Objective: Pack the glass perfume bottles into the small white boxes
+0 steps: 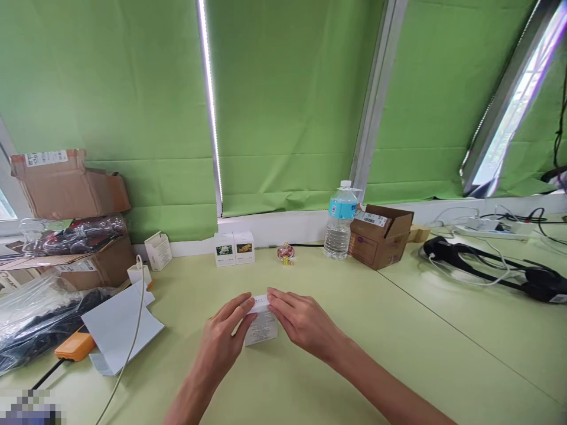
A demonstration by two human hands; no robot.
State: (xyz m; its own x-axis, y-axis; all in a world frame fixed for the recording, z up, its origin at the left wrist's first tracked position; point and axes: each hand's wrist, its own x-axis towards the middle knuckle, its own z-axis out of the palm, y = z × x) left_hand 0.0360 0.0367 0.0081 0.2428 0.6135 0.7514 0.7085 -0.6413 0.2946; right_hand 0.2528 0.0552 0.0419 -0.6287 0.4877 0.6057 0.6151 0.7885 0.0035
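Observation:
A small white box (262, 329) with fine print on its front stands upright on the green table (354, 366). My left hand (227, 328) is at the box's left upper edge, its fingertips closed on the lid area. On the right side, my right hand (302, 319) presses its fingertips on the top right corner, fingers together. Both hands touch the box's top, which shows small lettering. The box's back side is hidden.
Behind are two white boxes (234, 249) with flower pictures, a pink ornament (286, 252), a water bottle (340, 227) and an open carton (378, 239). A headset (491, 265) lies right. White paper (121, 324), a cable and stacked cartons (71, 192) occupy the left.

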